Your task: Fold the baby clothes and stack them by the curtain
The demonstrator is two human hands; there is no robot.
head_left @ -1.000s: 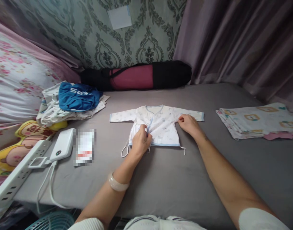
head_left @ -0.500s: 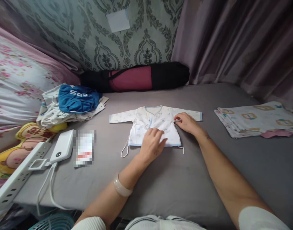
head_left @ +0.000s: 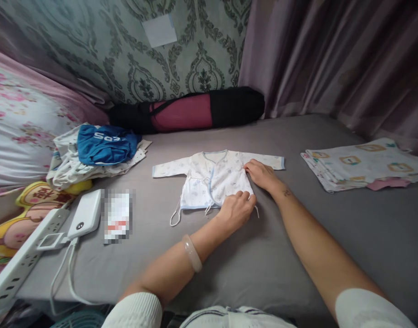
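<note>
One light, floppy shirt [head_left: 196,189], I'd guess, your side of the bag [head_left: 183,113]; your right hand [head_left: 262,175] pinches its underarm, can't tell how your left hand [head_left: 235,210] grips. Grab the sides.

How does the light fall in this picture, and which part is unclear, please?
Head view: pink-flowered white fabric at left is bright, while the mauve fabric curtain darkens at right; head view: the small white patterned cloth shirt reads clearly, but the flat white-and-red item is pixelated.
</note>
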